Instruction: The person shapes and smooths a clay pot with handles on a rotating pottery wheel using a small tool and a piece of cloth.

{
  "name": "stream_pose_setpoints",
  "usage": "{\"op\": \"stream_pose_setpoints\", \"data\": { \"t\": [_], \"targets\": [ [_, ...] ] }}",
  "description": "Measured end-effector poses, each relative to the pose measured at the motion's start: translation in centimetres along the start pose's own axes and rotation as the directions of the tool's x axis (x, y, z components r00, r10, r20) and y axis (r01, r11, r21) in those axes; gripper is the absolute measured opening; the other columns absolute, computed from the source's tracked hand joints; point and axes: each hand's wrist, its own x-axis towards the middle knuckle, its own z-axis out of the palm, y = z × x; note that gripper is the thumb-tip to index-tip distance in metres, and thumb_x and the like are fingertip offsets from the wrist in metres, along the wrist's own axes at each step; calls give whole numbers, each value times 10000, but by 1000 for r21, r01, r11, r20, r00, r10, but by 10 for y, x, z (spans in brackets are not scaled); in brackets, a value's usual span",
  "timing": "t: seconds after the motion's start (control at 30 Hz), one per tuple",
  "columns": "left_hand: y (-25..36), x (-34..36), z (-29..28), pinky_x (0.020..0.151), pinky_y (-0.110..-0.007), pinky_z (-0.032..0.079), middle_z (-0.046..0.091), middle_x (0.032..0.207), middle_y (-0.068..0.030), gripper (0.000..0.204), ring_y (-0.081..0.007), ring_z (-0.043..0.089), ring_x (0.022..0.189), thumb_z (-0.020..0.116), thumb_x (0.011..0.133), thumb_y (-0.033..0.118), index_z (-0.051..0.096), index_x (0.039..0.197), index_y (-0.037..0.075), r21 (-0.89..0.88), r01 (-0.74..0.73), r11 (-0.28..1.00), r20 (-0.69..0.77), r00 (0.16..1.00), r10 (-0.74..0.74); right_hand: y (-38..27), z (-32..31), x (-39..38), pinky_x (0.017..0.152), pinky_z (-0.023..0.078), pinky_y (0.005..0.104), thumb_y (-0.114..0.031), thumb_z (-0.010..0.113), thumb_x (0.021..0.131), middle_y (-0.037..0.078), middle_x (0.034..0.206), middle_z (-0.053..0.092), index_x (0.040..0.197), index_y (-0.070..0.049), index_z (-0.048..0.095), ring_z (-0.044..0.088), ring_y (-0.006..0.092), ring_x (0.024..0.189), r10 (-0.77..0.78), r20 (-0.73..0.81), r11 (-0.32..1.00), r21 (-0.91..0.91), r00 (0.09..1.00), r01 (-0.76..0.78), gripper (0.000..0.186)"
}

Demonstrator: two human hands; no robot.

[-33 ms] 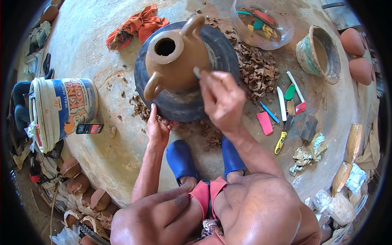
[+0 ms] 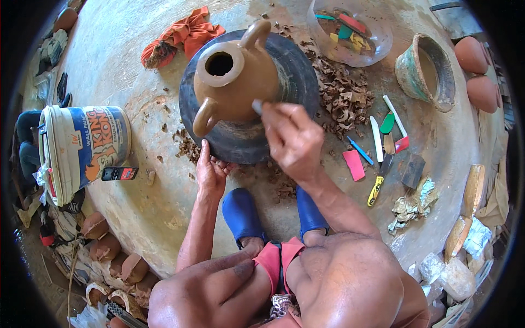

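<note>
Our hands work apart: the right hand (image 2: 297, 141) pinches a small grey piece (image 2: 257, 106) at the rounded belly of the smooth brown clay pot (image 2: 238, 90), which stands on a flat black disc (image 2: 235, 146). Our left hand (image 2: 212, 174) touches the disc's rim, its grip unclear, and crumbly brown shavings (image 2: 345, 97) lie alongside.

Large lettering (image 2: 98, 134), smaller print (image 2: 86, 127), on blue-and-white bucket (image 2: 71, 156)

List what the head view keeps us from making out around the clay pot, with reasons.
All in the head view:
Clay pot, inside: too dark beyond its mouth.
Its far side: hidden by its own body.
Small grey piece: mostly covered by the right hand.
Left hand, fingertips: apparently behind the dark disc.
</note>
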Motion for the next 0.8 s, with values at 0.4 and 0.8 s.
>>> {"op": "stream_pose_setpoints", "data": {
  "t": [0.4, 0.8],
  "targets": [
    [10, 30, -35, 972, -446, 539, 640, 1460, -29, 672, -229, 665, 1229, 614, 1056, 641, 514, 1542, 189, 116, -85, 990, 24, 996, 83, 80, -144, -73, 744, 604, 383, -17, 667, 1008, 156, 970, 778, 1165, 12, 788, 772, 283, 850, 593, 264, 804, -237, 760, -545, 200],
    [19, 39, -37, 1075, -448, 467, 537, 1582, -14, 743, -226, 573, 1352, 627, 1058, 627, 431, 1620, 181, 101, -105, 989, 50, 994, 101, 201, -243, -132, 913, 586, 492, -210, 697, 966, 210, 1070, 769, 1173, -36, 790, 749, 410, 1017, 740, -176, 416, -639, 649, -647, 286]
  ]
}}
